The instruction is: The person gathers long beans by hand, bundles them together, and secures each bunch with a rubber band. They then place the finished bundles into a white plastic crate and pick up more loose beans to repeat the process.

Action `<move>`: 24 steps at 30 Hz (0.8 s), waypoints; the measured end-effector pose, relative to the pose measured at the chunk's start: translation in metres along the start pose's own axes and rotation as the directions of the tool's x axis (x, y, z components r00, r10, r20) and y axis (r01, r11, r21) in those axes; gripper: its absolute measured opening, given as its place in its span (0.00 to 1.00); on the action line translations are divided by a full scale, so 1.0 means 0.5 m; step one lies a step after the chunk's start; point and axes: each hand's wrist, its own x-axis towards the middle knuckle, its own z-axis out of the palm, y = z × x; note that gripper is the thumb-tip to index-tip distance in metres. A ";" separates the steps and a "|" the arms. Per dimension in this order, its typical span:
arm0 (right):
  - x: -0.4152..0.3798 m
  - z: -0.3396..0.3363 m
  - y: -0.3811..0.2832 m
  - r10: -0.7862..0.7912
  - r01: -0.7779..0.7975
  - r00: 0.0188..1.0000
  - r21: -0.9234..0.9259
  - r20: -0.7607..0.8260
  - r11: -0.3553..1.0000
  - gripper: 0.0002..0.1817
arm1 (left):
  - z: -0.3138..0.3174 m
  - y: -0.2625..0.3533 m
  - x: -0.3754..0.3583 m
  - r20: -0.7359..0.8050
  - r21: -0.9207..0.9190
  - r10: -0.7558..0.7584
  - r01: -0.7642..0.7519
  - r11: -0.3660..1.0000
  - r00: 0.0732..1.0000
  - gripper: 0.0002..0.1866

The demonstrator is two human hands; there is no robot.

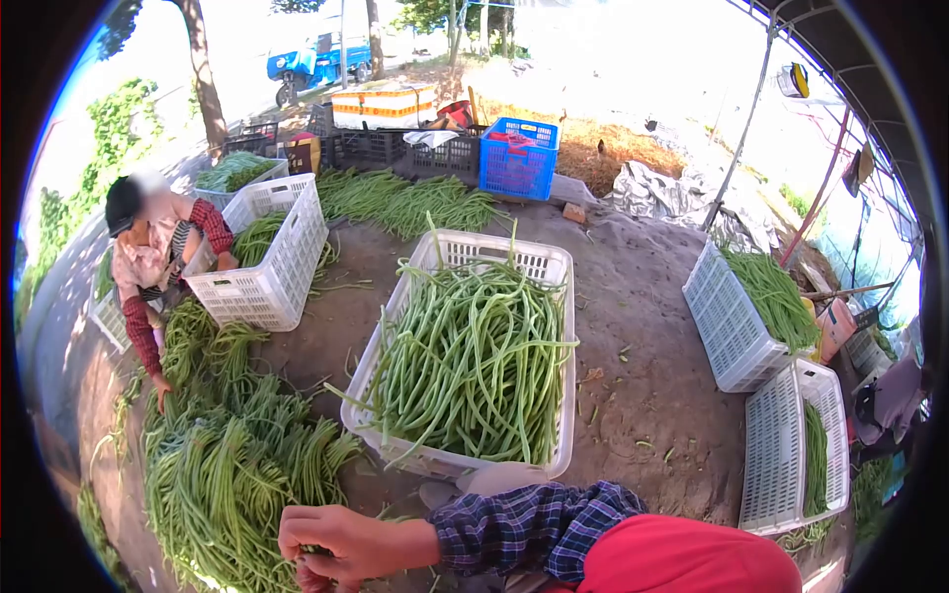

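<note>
My right hand (341,539), in a dark plaid sleeve, reaches left across the bottom of the head view. Its fingers are closed, with a little green showing between them, apparently long beans. Fingers just beneath it at the bottom edge seem to be my left hand (318,577), mostly hidden and cut off. Both are at the near right side of a big heap of long green beans (232,474) on the ground. A white crate (561,395) piled with long beans (474,361) stands in front of me, slightly tilted in view.
At left a co-worker (148,237) crouches, one hand on the heap, the other by a white crate (259,296). More beans (405,201) lie behind, beside a blue crate (519,163). Two white crates (727,326) with beans stand at right. A red cloth (692,558) fills the near edge.
</note>
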 end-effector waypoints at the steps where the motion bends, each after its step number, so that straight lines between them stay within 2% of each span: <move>1: 0.005 0.013 -0.014 0.008 -0.008 1.000 0.032 0.005 0.999 0.12 | -0.046 -0.086 -0.019 0.051 0.397 0.076 -0.090 0.913 0.996 0.22; 2: 0.008 0.022 -0.022 0.016 -0.017 1.000 0.064 0.011 0.998 0.11 | -0.041 -0.096 -0.024 0.048 0.398 0.076 -0.089 0.913 0.996 0.22; 4: 0.023 0.037 -0.016 0.018 -0.015 1.000 0.119 -0.025 0.993 0.11 | -0.034 -0.114 -0.034 -0.156 0.400 -0.004 0.066 0.914 0.988 0.23; 5: 0.031 0.042 -0.021 0.004 0.000 0.999 0.115 -0.034 0.993 0.11 | -0.049 -0.133 -0.029 -0.119 0.411 0.101 -0.044 0.911 0.988 0.23; 7: 0.046 0.053 -0.015 -0.013 0.017 0.999 0.111 -0.036 0.994 0.10 | -0.073 -0.169 -0.038 -0.160 0.357 0.098 -0.034 0.933 0.982 0.23; 10: 0.060 0.072 -0.011 -0.039 0.043 0.999 0.129 -0.029 0.991 0.14 | -0.082 -0.128 -0.027 -0.269 0.192 0.055 -0.002 0.981 0.962 0.23; 12: 0.071 0.073 -0.022 -0.020 -0.011 0.994 0.282 0.106 0.959 0.26 | -0.087 -0.095 -0.017 -0.326 0.075 0.013 0.012 0.997 0.945 0.23; 13: 0.068 0.086 0.011 -0.018 -0.030 0.989 0.320 0.148 0.947 0.45 | -0.089 -0.076 -0.013 -0.351 0.015 -0.012 0.018 1.000 0.936 0.23; 14: 0.071 0.092 0.023 -0.014 -0.034 0.989 0.321 0.145 0.947 0.45 | -0.092 -0.056 -0.009 -0.372 -0.045 -0.040 0.025 0.999 0.927 0.23; 16: 0.078 0.100 0.036 0.089 -0.129 0.990 0.431 0.112 0.893 0.57 | -0.099 -0.013 0.002 -0.404 -0.163 -0.096 0.032 0.986 0.910 0.24; 17: 0.078 0.102 0.042 0.089 -0.128 0.990 0.427 0.110 0.895 0.57 | -0.101 0.004 0.009 -0.419 -0.224 -0.122 0.028 0.974 0.900 0.24; 20: 0.070 0.119 0.067 0.227 -0.390 0.872 0.334 0.434 0.858 0.64 | -0.128 0.021 0.012 -0.463 -0.400 -0.208 0.006 0.917 0.862 0.25; 21: 0.071 0.138 0.068 0.126 -0.275 0.930 0.426 0.346 0.862 0.60 | -0.148 0.007 0.006 -0.474 -0.455 -0.238 -0.004 0.891 0.848 0.26; 22: 0.065 0.149 0.069 0.127 -0.277 0.929 0.424 0.348 0.862 0.60 | -0.115 0.068 0.018 -0.482 -0.508 -0.270 -0.014 0.862 0.834 0.26; 23: 0.053 0.163 0.065 0.132 -0.203 0.965 0.324 0.228 0.924 0.39 | -0.187 -0.017 -0.007 -0.397 -0.521 -0.207 -0.033 0.853 0.894 0.32; 24: 0.054 0.165 0.049 0.119 -0.139 0.987 0.208 0.106 0.968 0.21 | -0.197 -0.029 -0.010 -0.399 -0.522 -0.209 -0.034 0.852 0.893 0.32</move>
